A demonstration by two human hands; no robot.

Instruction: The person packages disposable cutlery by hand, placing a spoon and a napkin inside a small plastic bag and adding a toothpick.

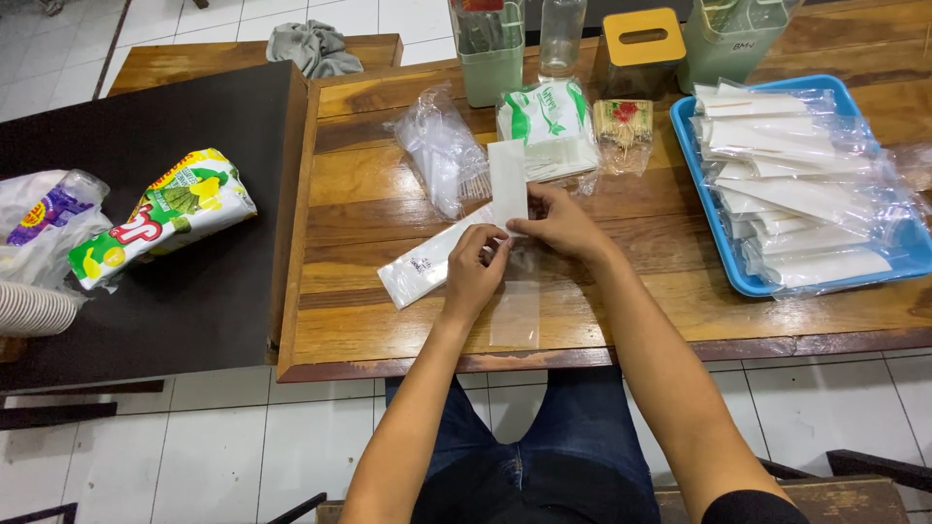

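both hands [519, 243] together, fingertips pinched, forearms converging

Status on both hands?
Left hand and right hand pinch a white napkin at a clear sleeve. Blue tray apart, right.

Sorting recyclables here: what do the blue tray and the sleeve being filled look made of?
The blue tray looks like moulded plastic: uniform colour, smooth glossy rim. The sleeve looks like thin clear plastic film; the wood grain shows through it.

One blue tray [709, 209] at right; two hands, left [474, 272] and right [563, 225]; two green containers [490, 73] at far edge; one clear bottle [561, 34]; one yellow-lidded box [641, 49]; one grey cloth [313, 47].
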